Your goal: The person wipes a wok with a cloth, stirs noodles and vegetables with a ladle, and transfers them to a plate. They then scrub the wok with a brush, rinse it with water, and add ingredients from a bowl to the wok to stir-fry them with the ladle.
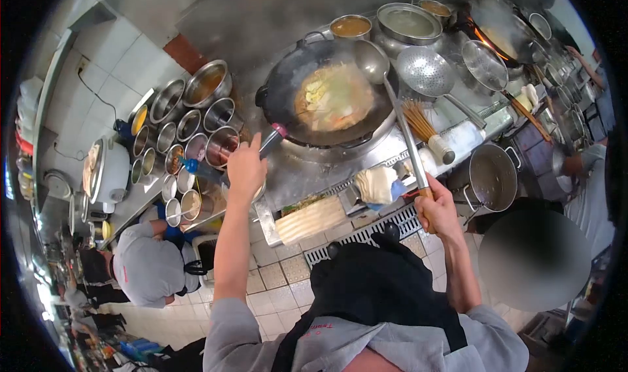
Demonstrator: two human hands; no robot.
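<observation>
Black apron [376, 287] closest to me; beyond it the right hand [437, 207] has its fingers wrapped round the wooden end of a ladle [406, 135], whose bowl sits at the far right of the wok [281, 78], beside steaming food [333, 101]. Left hand [247, 169] meets a pink-tipped thing [273, 139]; I can't make out whether its fingers grip. Metal pots [169, 102] crowd leftward, a strainer [425, 71] right.

Food [333, 97] hazy, probably behind steam [358, 76].
</observation>
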